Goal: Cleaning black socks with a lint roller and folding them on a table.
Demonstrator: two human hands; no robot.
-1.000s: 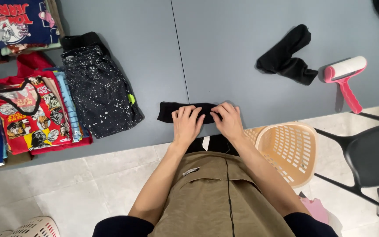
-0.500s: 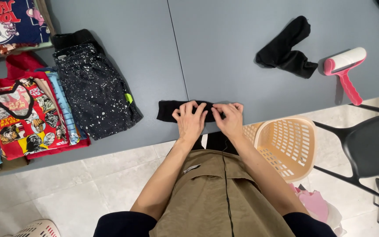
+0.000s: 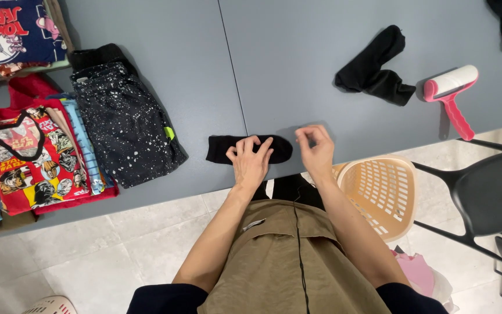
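1. Looking down from the head camera, I see my left hand [image 3: 251, 161] lying flat, fingers spread, pressing on a folded black sock [image 3: 228, 149] near the close edge of the grey table [image 3: 297, 70].
2. That hand grips nothing; the palm simply rests on the sock's right half, while the left half sticks out beyond my fingers.
3. My right hand [image 3: 316, 149] hovers just to the right of the sock, off the cloth, with fingers loosely curled and thumb close to the fingertips. It holds nothing that I can make out.
4. Judging the work: this sock looks folded into a neat short bar and flattened, so I'd call this piece nearly finished, with only the putting aside left.
5. Further out and to the right of my right hand lies a crumpled black garment [image 3: 373, 67], not folded, so I judge that still to be done.
6. Beyond it sits a pink lint roller [image 3: 451, 96], untouched.
7. Far left of my left hand, a speckled dark garment [image 3: 126, 125] and a stack of printed shirts [image 3: 27, 157] lie folded; that share looks done.
8. Below my right hand, off the table, stands a beige laundry basket [image 3: 382, 192]; beside it is a black chair [image 3: 489, 192].
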